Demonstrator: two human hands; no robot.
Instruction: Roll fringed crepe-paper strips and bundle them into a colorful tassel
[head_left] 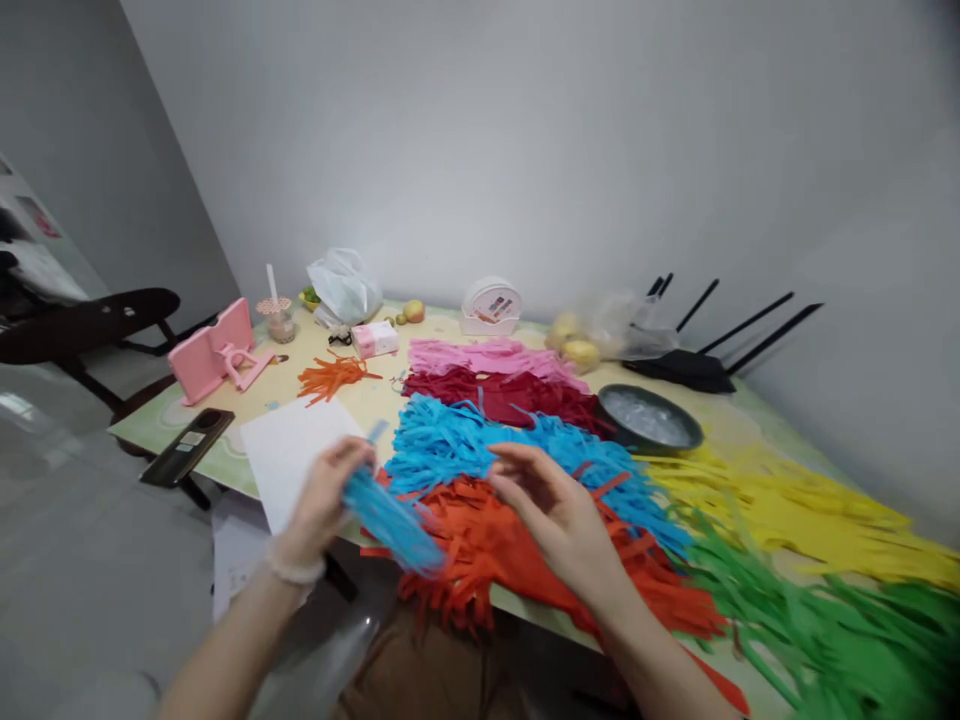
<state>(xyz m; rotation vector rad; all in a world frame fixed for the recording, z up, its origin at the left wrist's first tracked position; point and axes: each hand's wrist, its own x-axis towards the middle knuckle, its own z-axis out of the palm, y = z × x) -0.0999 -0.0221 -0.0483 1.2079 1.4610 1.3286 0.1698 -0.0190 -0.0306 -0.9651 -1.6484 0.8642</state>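
My left hand (330, 490), with a white band at the wrist, is closed around the top of a blue tassel (397, 525). Its strands hang down to the right and are smeared by motion. A short blue loop sticks up above the fist. My right hand (551, 510) hovers over fringed red-orange strips (502, 560), its fingers slightly bent and apart from the thumb, with nothing visible in it. Behind these lie fringed blue strips (442, 440), then dark red strips (510, 398) and pink strips (487, 358). An orange tassel (334, 377) rests farther left.
White paper (289, 445) and a phone (187, 447) lie at the left edge, near a pink stand (217, 355). On the right are a dark bowl (651, 418), a black router (679, 370), yellow strips (795, 510) and green strips (832, 630). A wall (525, 150) rises behind.
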